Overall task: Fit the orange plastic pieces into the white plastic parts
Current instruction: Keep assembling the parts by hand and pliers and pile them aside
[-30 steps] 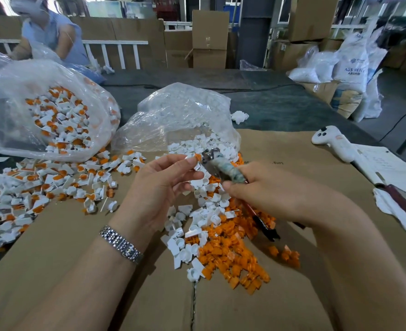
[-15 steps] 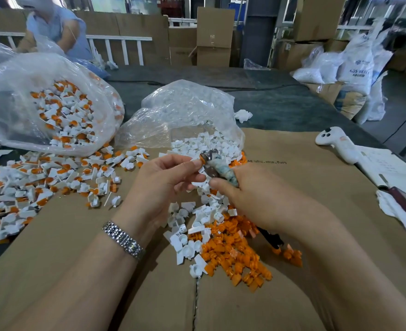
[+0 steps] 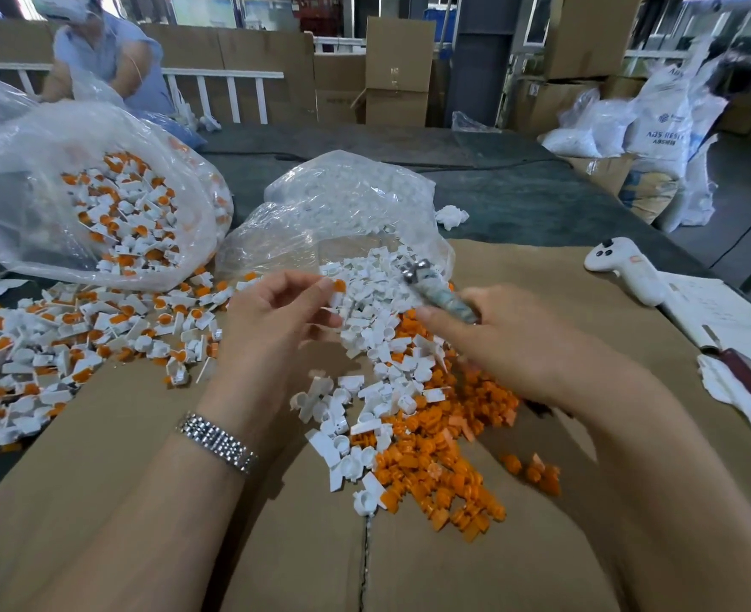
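My left hand [image 3: 276,320] pinches a white plastic part with an orange piece [image 3: 337,286] in it, held above the loose white parts [image 3: 378,333]. My right hand [image 3: 510,342] grips a small tool [image 3: 435,291] with a metal head and a mottled handle, its head a short way right of the pinched part. A pile of loose orange pieces [image 3: 431,461] lies on the cardboard [image 3: 144,435] below both hands. Fitted white-and-orange parts [image 3: 77,342] are spread to the left.
A clear bag of fitted parts [image 3: 113,214] lies at the back left, a clear bag of white parts [image 3: 343,214] behind my hands. A white controller [image 3: 625,271], papers and a cloth sit at the right. Another person works at the far left.
The tool's head has drawn away to the right from the part in my left hand. My left hand stays raised with the part still pinched.
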A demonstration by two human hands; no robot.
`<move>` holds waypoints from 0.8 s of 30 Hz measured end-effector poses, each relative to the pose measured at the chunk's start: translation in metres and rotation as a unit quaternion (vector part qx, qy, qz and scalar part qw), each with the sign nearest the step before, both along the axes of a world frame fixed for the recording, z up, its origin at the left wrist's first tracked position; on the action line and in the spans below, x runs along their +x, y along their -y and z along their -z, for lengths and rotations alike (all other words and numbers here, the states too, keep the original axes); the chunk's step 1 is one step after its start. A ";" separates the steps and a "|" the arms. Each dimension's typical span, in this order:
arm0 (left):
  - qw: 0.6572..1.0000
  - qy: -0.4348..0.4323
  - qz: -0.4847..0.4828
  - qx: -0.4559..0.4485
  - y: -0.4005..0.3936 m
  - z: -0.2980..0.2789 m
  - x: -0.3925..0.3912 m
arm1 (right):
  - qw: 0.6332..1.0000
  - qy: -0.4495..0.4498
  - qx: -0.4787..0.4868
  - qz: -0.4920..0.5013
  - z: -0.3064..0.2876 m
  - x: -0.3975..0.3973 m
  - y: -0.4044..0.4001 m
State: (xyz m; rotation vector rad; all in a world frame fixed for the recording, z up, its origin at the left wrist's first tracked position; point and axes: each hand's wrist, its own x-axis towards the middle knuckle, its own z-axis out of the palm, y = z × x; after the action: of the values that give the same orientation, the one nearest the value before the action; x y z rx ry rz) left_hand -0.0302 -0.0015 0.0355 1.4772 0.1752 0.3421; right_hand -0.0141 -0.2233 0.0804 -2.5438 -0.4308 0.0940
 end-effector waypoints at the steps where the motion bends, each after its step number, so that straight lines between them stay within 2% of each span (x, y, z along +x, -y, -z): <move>1: 0.995 -0.001 -0.049 0.091 -0.004 0.002 0.001 | 1.000 0.011 -0.008 0.022 0.002 0.006 0.007; 3: 0.952 -0.008 -0.145 0.268 -0.012 0.004 0.003 | 0.997 0.018 -0.030 0.069 0.010 0.018 0.019; 5: 0.891 -0.016 -0.224 0.395 -0.022 0.005 0.003 | 0.990 0.027 -0.065 0.124 0.023 0.028 0.031; 7: 0.838 -0.032 -0.278 0.468 -0.031 0.007 0.003 | 0.977 0.052 -0.106 0.177 0.036 0.033 0.040; 9: 0.802 -0.043 -0.295 0.517 -0.035 0.008 0.003 | 0.963 0.076 -0.151 0.209 0.044 0.034 0.043; 10: 0.801 -0.040 -0.280 0.528 -0.035 0.009 0.004 | 0.959 0.080 -0.168 0.215 0.045 0.034 0.043; 11: 0.817 -0.030 -0.245 0.521 -0.034 0.008 0.004 | 0.957 0.080 -0.178 0.216 0.046 0.034 0.043; 14: 0.922 -0.042 -0.057 0.381 -0.026 0.005 0.003 | 0.959 0.069 -0.184 0.203 0.048 0.033 0.038; 15: 0.938 -0.053 0.001 0.344 -0.024 0.005 0.002 | 0.960 0.063 -0.191 0.196 0.048 0.032 0.037; 18: 0.921 -0.053 0.088 0.375 -0.018 0.008 0.002 | 0.957 0.049 -0.221 0.182 0.048 0.030 0.033; 21: 0.890 -0.054 0.105 0.440 -0.012 0.011 0.005 | 0.956 0.040 -0.230 0.179 0.047 0.029 0.029; 24: 0.871 -0.050 0.114 0.475 -0.009 0.013 0.006 | 0.964 0.053 -0.193 0.177 0.043 0.027 0.028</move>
State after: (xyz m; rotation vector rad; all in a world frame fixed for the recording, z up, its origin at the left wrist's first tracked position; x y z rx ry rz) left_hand -0.0240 0.0075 0.0225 2.4706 -0.1172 0.1478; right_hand 0.0133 -0.2512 0.0374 -2.9768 0.0165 -0.1021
